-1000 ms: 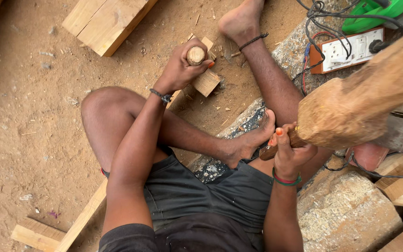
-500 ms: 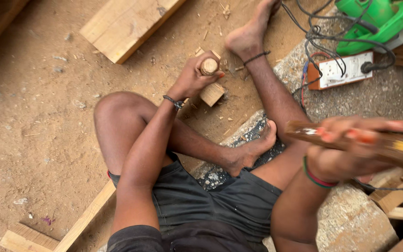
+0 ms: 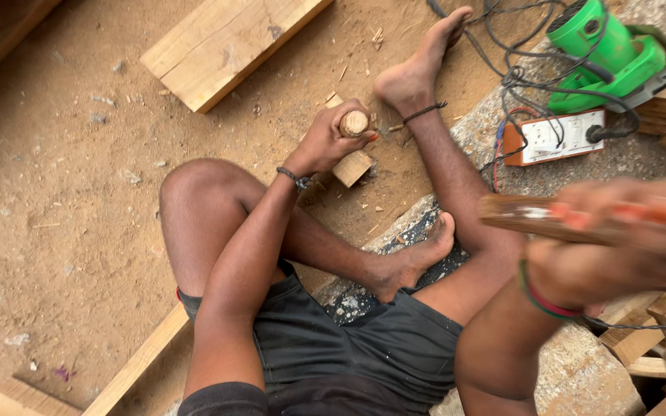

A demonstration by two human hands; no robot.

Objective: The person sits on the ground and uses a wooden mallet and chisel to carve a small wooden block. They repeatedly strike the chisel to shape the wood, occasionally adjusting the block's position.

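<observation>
The left hand (image 3: 325, 142) reaches forward with the arm nearly straight, the elbow passing over the bent left knee. Its fingers are wrapped tight around a short round wooden peg (image 3: 354, 122), gripped from the side so the cut end of the peg faces up just past the knuckles. Right below that hand, touching the peg's lower part, lies a small squared wooden block (image 3: 352, 167) on the sandy ground. A dark band sits at the wrist.

The right hand (image 3: 618, 258) is raised close to the camera and badly blurred — the forearm comes up from the lower edge, bent at the elbow, a red-and-green band at the wrist. Its fingers are curled closed around a long wooden tool handle (image 3: 549, 219) that sticks out to the left of the fist, roughly level.

Beyond the right hand, further away, sit a white-and-orange socket box (image 3: 553, 139) and a green power tool (image 3: 607, 50) with tangled cables. Far ahead of the left hand lies a wooden plank (image 3: 225, 42).
</observation>
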